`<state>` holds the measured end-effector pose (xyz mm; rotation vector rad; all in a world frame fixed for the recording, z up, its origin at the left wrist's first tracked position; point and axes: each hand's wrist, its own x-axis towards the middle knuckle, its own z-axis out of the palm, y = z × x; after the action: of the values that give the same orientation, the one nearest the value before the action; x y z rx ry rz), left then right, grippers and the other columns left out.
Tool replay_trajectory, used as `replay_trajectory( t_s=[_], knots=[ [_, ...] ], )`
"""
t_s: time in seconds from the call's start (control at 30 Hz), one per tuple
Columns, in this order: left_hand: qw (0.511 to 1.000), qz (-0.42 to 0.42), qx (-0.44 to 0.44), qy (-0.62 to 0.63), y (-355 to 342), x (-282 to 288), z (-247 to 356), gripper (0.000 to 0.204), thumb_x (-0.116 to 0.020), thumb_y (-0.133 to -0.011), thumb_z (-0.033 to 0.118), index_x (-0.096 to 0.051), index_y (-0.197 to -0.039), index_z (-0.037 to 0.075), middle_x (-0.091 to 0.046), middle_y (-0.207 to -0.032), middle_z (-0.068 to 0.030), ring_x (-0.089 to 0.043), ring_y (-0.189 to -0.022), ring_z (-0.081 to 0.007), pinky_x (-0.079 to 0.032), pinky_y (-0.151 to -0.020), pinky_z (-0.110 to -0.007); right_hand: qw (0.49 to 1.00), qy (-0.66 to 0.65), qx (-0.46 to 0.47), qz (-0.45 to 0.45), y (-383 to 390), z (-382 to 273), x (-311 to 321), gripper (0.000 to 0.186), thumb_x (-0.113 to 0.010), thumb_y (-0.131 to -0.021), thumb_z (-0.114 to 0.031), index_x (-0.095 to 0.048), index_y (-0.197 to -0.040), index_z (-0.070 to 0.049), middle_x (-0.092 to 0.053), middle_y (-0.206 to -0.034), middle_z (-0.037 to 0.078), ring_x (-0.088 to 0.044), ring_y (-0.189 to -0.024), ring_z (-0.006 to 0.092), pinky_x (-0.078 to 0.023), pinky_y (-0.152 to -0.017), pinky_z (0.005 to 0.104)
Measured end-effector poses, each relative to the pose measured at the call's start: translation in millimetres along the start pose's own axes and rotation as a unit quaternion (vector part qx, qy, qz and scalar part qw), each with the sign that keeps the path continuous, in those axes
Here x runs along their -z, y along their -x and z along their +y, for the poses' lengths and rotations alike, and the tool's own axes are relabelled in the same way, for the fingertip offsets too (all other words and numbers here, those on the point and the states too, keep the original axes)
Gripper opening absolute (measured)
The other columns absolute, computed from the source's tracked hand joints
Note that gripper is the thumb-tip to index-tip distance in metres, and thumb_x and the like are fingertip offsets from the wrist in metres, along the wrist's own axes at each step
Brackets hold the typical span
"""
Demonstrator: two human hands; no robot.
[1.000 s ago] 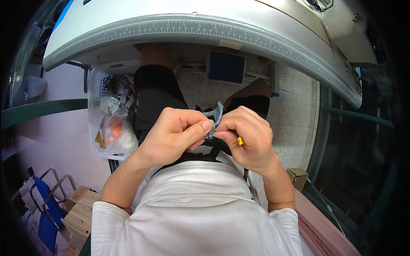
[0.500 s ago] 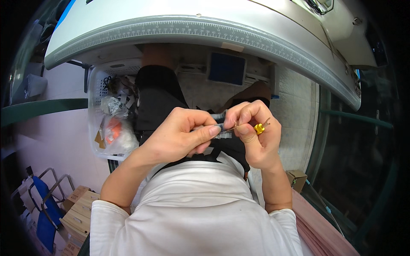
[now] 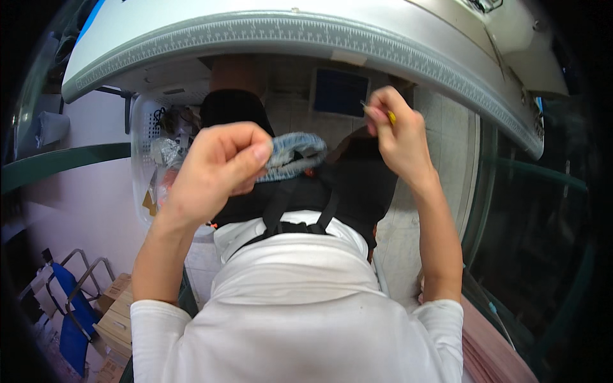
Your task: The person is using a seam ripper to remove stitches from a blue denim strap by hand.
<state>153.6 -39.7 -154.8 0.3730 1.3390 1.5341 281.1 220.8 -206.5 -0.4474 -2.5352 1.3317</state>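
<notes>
A loop of faded blue denim [image 3: 308, 142] is pinched at its left end between the thumb and fingers of my left hand [image 3: 223, 163]. The loop hangs free above my lap, its opening visible. Farther up and to the right, apart from the denim, my right hand [image 3: 399, 131] is closed on a small yellow-handled tool that looks like a seam ripper [image 3: 392, 117]. Its yellow part shows beside the fingers, and a thin tip pokes out past the fingertips. Most of the handle is hidden by the hand, which is slightly blurred.
Ahead stands a white table with a grey ruler-marked edge [image 3: 255, 33], a machine body [image 3: 533, 57] at its right. Below, at left, a white plastic basket [image 3: 137, 159] holds bags and scraps. A dark blue pad [image 3: 340, 92] lies under the table.
My hands have parted: the left has drawn left with the denim, and the right has moved up and away. The right hand has left the denim, still holding the yellow tool.
</notes>
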Motion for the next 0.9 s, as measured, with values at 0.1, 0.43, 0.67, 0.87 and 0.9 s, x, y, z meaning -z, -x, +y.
replay_trajectory(
  t_s=[0.1,0.43,0.67,0.87,0.9],
  knots=[
    [0.997,0.037,-0.002,-0.065,-6,-6,16,0.017,-0.070,-0.095,0.017,-0.064,-0.091,0.001,-0.054,-0.072,0.0042,-0.044,-0.062,-0.0020,-0.034,-0.054,-0.019,0.962,0.260,0.083,-0.024,-18,39,-15,0.026,-0.059,-0.079,0.005,-0.064,-0.102,-0.005,-0.068,-0.083,0.019,-0.070,-0.081,0.0360,-0.055,-0.074,0.0447],
    [0.918,0.113,-0.105,-0.365,-7,-7,5,0.007,-0.065,-0.084,0.002,-0.064,-0.085,-0.005,-0.056,-0.076,-0.0044,-0.052,-0.072,-0.0091,-0.040,-0.063,-0.025,0.990,0.001,-0.052,-0.129,28,26,-57,0.016,-0.067,-0.093,-0.010,-0.073,-0.105,0.000,-0.075,-0.097,0.013,-0.071,-0.085,0.0217,-0.054,-0.077,0.0315],
    [0.970,0.030,-0.060,-0.232,4,-33,9,0.009,-0.062,-0.086,0.001,-0.063,-0.092,-0.005,-0.056,-0.081,0.0001,-0.048,-0.075,-0.0052,-0.039,-0.065,-0.023,0.929,-0.353,0.062,-0.093,16,-50,-46,0.028,-0.054,-0.104,-0.019,-0.067,-0.117,0.002,-0.068,-0.111,0.010,-0.063,-0.100,0.0157,-0.050,-0.091,0.0292],
    [0.941,0.098,-0.128,-0.298,11,-40,8,0.023,-0.060,-0.077,-0.003,-0.066,-0.100,-0.004,-0.059,-0.080,-0.0032,-0.053,-0.070,-0.0091,-0.041,-0.061,-0.025,0.920,-0.355,-0.061,-0.153,29,-52,-31,0.031,-0.061,-0.102,-0.024,-0.066,-0.086,0.002,-0.057,-0.070,-0.004,-0.045,-0.064,0.0033,-0.036,-0.056,0.0225],
    [0.926,0.100,-0.153,-0.332,11,-39,6,0.024,-0.060,-0.076,-0.003,-0.066,-0.100,-0.004,-0.059,-0.080,-0.0042,-0.053,-0.069,-0.0105,-0.041,-0.060,-0.025,0.907,-0.379,-0.088,-0.163,30,-51,-30,0.031,-0.061,-0.102,-0.024,-0.066,-0.085,0.001,-0.057,-0.069,-0.005,-0.044,-0.063,0.0025,-0.035,-0.055,0.0218]
  ],
)
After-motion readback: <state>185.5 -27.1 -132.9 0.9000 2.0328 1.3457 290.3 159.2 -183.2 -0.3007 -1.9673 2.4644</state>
